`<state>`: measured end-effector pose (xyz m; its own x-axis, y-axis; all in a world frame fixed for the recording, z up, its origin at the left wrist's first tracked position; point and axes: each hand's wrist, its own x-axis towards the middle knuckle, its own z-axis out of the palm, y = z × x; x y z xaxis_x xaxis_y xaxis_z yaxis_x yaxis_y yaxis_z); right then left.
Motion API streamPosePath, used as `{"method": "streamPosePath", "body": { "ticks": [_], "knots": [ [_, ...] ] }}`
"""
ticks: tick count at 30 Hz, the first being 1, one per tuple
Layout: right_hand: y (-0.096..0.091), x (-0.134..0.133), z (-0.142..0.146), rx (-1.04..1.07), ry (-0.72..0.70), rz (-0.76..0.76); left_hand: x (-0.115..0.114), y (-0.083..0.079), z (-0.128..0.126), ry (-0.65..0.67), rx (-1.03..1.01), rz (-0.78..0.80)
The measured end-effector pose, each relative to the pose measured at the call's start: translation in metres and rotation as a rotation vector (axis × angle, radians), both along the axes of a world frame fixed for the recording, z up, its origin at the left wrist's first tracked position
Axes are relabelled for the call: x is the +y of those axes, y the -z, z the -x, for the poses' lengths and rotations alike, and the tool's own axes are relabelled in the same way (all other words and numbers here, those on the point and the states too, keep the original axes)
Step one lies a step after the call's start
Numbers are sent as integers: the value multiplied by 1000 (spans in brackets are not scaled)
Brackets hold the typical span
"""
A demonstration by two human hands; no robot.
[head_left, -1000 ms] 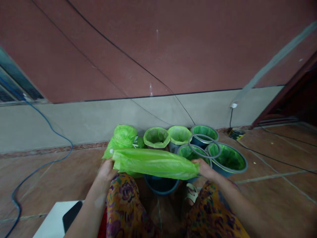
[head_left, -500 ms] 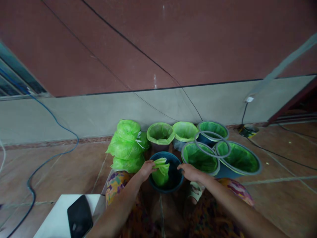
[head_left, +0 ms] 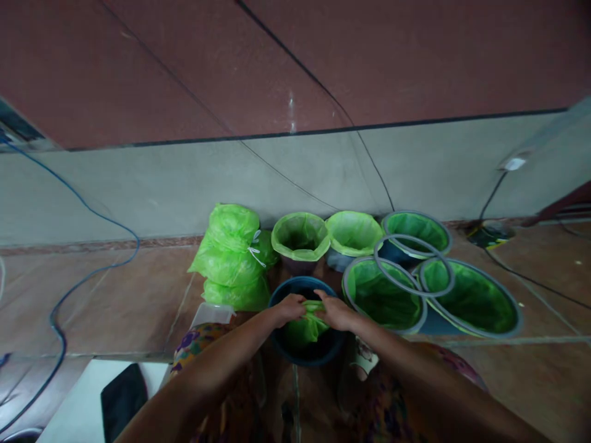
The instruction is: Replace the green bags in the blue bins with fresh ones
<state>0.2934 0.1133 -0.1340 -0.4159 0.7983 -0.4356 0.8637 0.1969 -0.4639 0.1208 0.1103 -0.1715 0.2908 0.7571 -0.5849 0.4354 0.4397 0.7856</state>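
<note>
A green bin bag (head_left: pixel 302 332) is bunched up inside a dark blue bucket (head_left: pixel 281 351) between my knees. My left hand (head_left: pixel 290 307) is closed on the left side of the bag's gathered top. From the other side my right hand (head_left: pixel 335 311) has its fingers on the same gathered top, over the bucket's opening. The fingertips of both hands are partly hidden by the bag's folds.
Filled green bags (head_left: pixel 233 258) are piled at the left. Lined bins stand by the wall, among them a brown bin (head_left: pixel 300 253) and a wide bin (head_left: pixel 496 326). Two grey rings (head_left: pixel 415 289) lie across the bins' rims. A phone (head_left: pixel 122 400) rests on a white surface.
My right hand has moved left from the bucket's rim onto the bag's top. The bag now sits gathered between both hands. The view has shifted slightly.
</note>
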Motion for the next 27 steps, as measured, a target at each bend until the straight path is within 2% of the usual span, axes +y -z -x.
{"method": "streamPosePath", "body": {
  "ticks": [2, 5, 9, 14, 17, 21, 27],
  "knots": [
    [9, 5, 6, 16, -36, 10, 5, -2, 6, 133, 94, -51],
    [12, 20, 7, 0, -103, -18, 9, -5, 14, 320, 312, -209],
    [7, 44, -13, -88, -79, -64, 15, -11, 26, 412, 553, -370],
    [-4, 54, -41, -243, -221, 149, 21, -21, 37, 568, 757, -415],
    [-4, 51, -40, -124, -222, 166, 22, -26, 33, 574, 778, -526],
    [3, 46, -21, 112, -99, -25, 19, -28, 18, 532, 692, -683],
    [11, 33, 5, -76, -168, -22, 17, -26, 13, 481, 713, -706]
  ]
}}
